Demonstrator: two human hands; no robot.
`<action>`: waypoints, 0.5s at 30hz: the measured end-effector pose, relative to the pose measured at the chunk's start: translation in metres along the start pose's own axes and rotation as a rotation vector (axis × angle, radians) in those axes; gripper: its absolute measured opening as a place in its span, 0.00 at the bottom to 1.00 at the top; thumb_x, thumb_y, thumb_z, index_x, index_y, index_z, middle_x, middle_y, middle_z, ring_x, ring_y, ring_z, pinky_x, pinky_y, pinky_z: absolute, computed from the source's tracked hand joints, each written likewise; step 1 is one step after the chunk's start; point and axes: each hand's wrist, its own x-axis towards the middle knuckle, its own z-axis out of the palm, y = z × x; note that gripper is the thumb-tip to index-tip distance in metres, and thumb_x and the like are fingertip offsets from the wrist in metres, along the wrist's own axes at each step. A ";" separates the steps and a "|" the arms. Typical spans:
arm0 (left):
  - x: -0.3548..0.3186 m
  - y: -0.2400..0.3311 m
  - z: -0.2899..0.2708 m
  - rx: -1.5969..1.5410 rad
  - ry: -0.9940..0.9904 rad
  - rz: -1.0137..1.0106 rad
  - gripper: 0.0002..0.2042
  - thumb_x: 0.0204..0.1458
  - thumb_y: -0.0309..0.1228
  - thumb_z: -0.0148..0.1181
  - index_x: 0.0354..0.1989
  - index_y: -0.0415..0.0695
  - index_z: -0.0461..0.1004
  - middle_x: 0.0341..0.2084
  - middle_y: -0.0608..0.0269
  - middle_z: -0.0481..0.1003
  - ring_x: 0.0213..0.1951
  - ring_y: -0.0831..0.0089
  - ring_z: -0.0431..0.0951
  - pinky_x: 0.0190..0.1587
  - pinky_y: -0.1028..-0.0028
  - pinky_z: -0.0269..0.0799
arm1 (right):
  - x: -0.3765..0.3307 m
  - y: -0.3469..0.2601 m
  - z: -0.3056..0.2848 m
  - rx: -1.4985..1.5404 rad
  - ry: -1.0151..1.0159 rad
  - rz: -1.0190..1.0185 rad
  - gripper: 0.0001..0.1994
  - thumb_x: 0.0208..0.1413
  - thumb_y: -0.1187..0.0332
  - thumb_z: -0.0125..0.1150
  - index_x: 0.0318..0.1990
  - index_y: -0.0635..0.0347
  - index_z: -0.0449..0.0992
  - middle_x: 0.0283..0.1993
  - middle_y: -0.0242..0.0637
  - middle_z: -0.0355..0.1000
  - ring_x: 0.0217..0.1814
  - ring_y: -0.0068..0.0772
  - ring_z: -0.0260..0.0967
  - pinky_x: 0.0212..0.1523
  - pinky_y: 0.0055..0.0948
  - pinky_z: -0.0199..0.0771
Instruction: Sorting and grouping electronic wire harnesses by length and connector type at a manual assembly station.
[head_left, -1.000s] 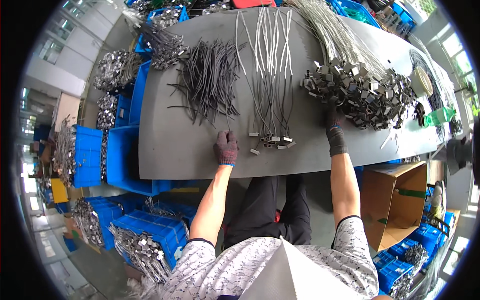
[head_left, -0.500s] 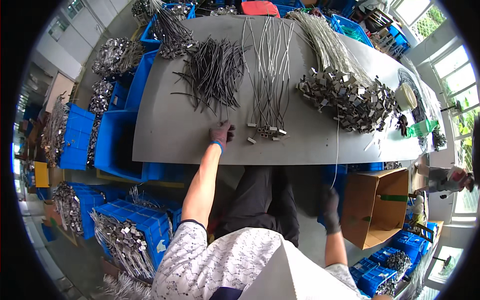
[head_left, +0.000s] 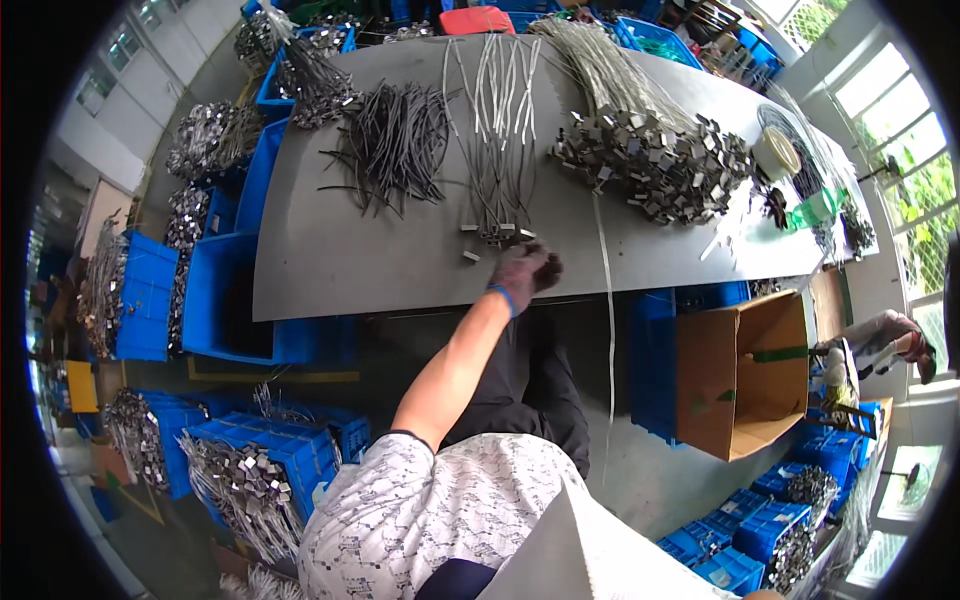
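Right hand: we do not see it anywhere in view, so we cannot tell whether it holds anything.
Left forearm (head_left: 455, 370): we see it come up from the lower left, slanting away and to the right, with the wrist over the table's front edge.
Left hand (head_left: 522, 275): gloved, back upward, fingers turned to the right and seemingly curled; blur hides the fingertips, so we cannot tell whether they pinch anything.
Pale strand (head_left: 606, 262): to the right of the left hand and apart from it; its long axis runs near to far, from the clip heap over the table edge and down past it. We cannot make out what holds its lower end.
Metal clips (head_left: 500, 234): just beyond the left hand and slightly to its left, at the near ends of the laid-out wires; we cannot tell whether the glove touches them.
Laid-out wires (head_left: 496, 180): in the middle of the grey table (head_left: 350, 260), dark near us and whitish farther off, their length pointing away from us; the left hand is the nearer one we can see.
Dark wire heap (head_left: 395, 145): left of those wires.
Clip heap (head_left: 660, 165): to their right, beyond the left hand.
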 end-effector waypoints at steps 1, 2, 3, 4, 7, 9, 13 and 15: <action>0.013 -0.020 0.005 0.089 -0.009 0.001 0.06 0.61 0.31 0.59 0.42 0.45 0.73 0.36 0.60 0.79 0.37 0.69 0.81 0.34 0.66 0.81 | 0.014 -0.021 -0.009 0.074 0.066 -0.024 0.13 0.60 0.62 0.52 0.39 0.59 0.81 0.42 0.53 0.77 0.47 0.61 0.73 0.45 0.50 0.75; 0.028 -0.040 0.006 0.086 0.000 0.004 0.06 0.61 0.31 0.59 0.42 0.45 0.73 0.36 0.60 0.79 0.37 0.69 0.81 0.34 0.66 0.81 | 0.029 -0.030 -0.017 -0.015 0.073 -0.121 0.12 0.61 0.63 0.52 0.38 0.59 0.80 0.40 0.53 0.77 0.46 0.60 0.74 0.43 0.50 0.75; 0.042 -0.058 0.013 0.173 0.067 0.032 0.05 0.61 0.31 0.59 0.41 0.46 0.72 0.36 0.60 0.79 0.36 0.69 0.81 0.34 0.67 0.81 | 0.048 -0.031 -0.017 -0.096 0.095 -0.214 0.12 0.61 0.63 0.51 0.38 0.59 0.80 0.39 0.52 0.77 0.45 0.60 0.74 0.42 0.50 0.74; 0.051 -0.067 0.020 0.266 0.138 0.064 0.04 0.61 0.31 0.59 0.41 0.47 0.72 0.35 0.61 0.79 0.35 0.70 0.81 0.33 0.67 0.81 | 0.063 -0.033 -0.019 -0.089 0.100 -0.219 0.12 0.61 0.63 0.51 0.38 0.59 0.80 0.39 0.52 0.77 0.45 0.60 0.74 0.42 0.50 0.74; 0.054 -0.078 0.054 0.180 0.228 0.184 0.02 0.59 0.29 0.58 0.36 0.45 0.73 0.24 0.63 0.77 0.22 0.72 0.78 0.25 0.70 0.77 | 0.084 -0.041 -0.032 -0.105 0.177 -0.262 0.10 0.59 0.64 0.53 0.37 0.57 0.80 0.36 0.50 0.77 0.43 0.57 0.75 0.40 0.50 0.75; 0.061 -0.068 0.061 0.153 0.269 0.196 0.04 0.60 0.30 0.57 0.37 0.44 0.72 0.23 0.61 0.78 0.20 0.70 0.78 0.23 0.69 0.77 | 0.088 -0.043 -0.043 -0.273 0.117 -0.258 0.09 0.57 0.66 0.54 0.37 0.56 0.80 0.36 0.49 0.78 0.41 0.55 0.76 0.39 0.49 0.75; 0.061 -0.013 0.075 0.144 0.285 0.445 0.06 0.62 0.31 0.55 0.37 0.43 0.70 0.24 0.59 0.78 0.20 0.69 0.79 0.23 0.68 0.78 | 0.084 -0.013 -0.043 -0.342 -0.020 -0.108 0.08 0.52 0.67 0.57 0.35 0.55 0.82 0.39 0.48 0.79 0.45 0.55 0.77 0.42 0.47 0.77; 0.071 0.021 0.068 0.115 0.274 0.566 0.06 0.62 0.31 0.55 0.37 0.43 0.69 0.23 0.58 0.78 0.21 0.68 0.79 0.23 0.68 0.79 | 0.076 0.002 -0.042 -0.370 -0.061 -0.048 0.08 0.52 0.67 0.58 0.35 0.55 0.82 0.40 0.49 0.79 0.45 0.55 0.77 0.44 0.47 0.77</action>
